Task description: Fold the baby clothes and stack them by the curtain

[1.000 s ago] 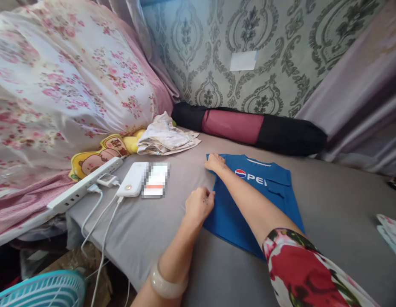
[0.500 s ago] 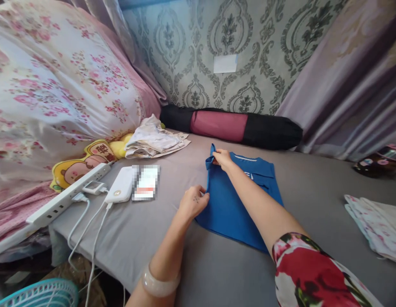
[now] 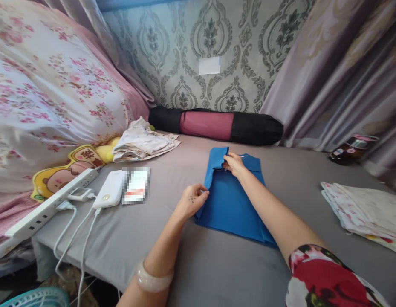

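Note:
A blue T-shirt [image 3: 229, 209] lies on the grey bed sheet in front of me, with its left side partly turned inward. My right hand [image 3: 233, 164] pinches the sleeve end near the top and holds it raised over the shirt. At the shirt's left edge, my left hand [image 3: 194, 199] grips the fabric between thumb and fingers. Part of the neckline shows behind my right hand. My right forearm covers some of the shirt's right side.
Left of the shirt lie a phone [image 3: 136, 185], a white power bank [image 3: 111, 188] and a power strip [image 3: 53, 202] with cables. Folded cloths [image 3: 142, 140] sit behind, more cloths [image 3: 360, 209] at right. A black-and-pink bag [image 3: 213, 125] lies along the wall; a bottle [image 3: 351, 149] lies far right.
My right hand has carried the shirt's left sleeve rightward, folding that side inward over the front. My left hand keeps its hold at the left edge. The view has shifted slightly right.

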